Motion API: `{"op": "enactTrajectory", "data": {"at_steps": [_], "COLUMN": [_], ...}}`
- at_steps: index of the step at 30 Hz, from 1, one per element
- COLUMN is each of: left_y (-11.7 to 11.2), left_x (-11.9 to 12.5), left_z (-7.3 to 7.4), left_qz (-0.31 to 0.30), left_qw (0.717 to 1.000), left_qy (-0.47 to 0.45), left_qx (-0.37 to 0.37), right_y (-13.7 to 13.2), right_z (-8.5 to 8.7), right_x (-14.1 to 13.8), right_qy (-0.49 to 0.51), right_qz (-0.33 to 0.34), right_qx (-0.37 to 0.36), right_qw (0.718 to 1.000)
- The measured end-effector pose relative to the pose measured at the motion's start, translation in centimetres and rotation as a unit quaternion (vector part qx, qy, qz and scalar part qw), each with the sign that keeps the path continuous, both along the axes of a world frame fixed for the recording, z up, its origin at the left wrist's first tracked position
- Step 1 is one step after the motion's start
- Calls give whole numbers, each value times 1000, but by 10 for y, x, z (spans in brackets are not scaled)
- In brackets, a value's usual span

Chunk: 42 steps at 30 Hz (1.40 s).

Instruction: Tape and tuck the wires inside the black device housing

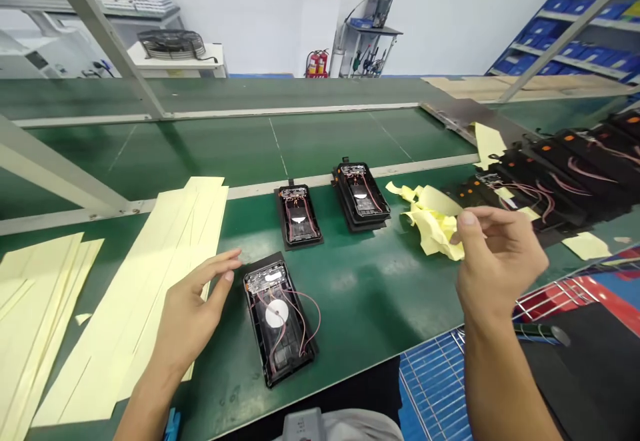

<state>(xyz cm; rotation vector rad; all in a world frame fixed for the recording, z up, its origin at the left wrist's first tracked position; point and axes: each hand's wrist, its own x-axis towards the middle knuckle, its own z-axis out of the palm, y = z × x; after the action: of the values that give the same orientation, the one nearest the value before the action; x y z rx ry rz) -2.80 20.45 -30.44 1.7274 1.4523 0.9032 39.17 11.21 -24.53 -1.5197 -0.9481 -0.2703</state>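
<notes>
My left hand (193, 311) is open, its thumb and fingers apart, just left of a black plastic housing (293, 324). That housing lies open side up at the table's front. It shows a circuit board at its top end, a white round disc (277, 313) and loose pink wires. My right hand (500, 261) is raised at the right, thumb and forefinger pinched at the edge of crumpled yellow paper (433, 224); part of the paper is hidden behind the fingers. Farther back lie two similar units, a smaller-looking housing (299, 218) and a stacked housing (361, 194).
Long pale yellow sheets (145, 281) cover the left of the green table (360, 294), with more sheets (35, 314) beyond. Several black housings with wires (560, 168) are lined up at the right. A metal upright (60, 168) stands at left; a wire rack (435, 381) sits below the front edge.
</notes>
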Motion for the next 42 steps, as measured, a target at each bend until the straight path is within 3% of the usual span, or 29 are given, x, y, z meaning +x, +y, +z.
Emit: {"op": "enactTrajectory", "data": {"at_steps": [4,5,7,9,11,16,21,27,32,35,37,42], "left_y": [-31,-39,-55,-70,-83,-105,-105,-105,-113,-119,-121,-124], "left_x": [0,0,3,6,9,16,25,32,29,25,22,14], "left_z": [6,6,6,6,6,13,24,29,37,40,40,31], "left_qz": [-3,-7,-16,-26,-38,-75,-98,-134,-143,-139,-125,-107], "left_qw": [1000,999,999,999,998,997,994,989,988,988,990,993], "left_qy": [-29,-35,-45,-44,-32,-4,49,64,53,54,48,30], "left_qx": [10,8,1,-12,-29,-27,12,15,-9,-30,-34,-35], "right_y": [-18,-21,-25,-28,-30,-36,-41,-47,-52,-53,-55,-66], "right_z": [3,0,-7,-14,-19,-19,-11,-3,-6,-12,-15,-22], "right_x": [-60,-73,-94,-110,-120,-135,-144,-151,-151,-145,-141,-148], "right_qy": [124,156,253,305,301,203,148,163,210,249,254,240], "right_qz": [195,240,346,410,435,415,413,433,411,355,360,468], "right_qx": [-136,-176,-271,-329,-356,-381,-380,-359,-373,-340,-304,-298], "right_qw": [963,942,862,794,770,801,814,811,805,834,845,797]}}
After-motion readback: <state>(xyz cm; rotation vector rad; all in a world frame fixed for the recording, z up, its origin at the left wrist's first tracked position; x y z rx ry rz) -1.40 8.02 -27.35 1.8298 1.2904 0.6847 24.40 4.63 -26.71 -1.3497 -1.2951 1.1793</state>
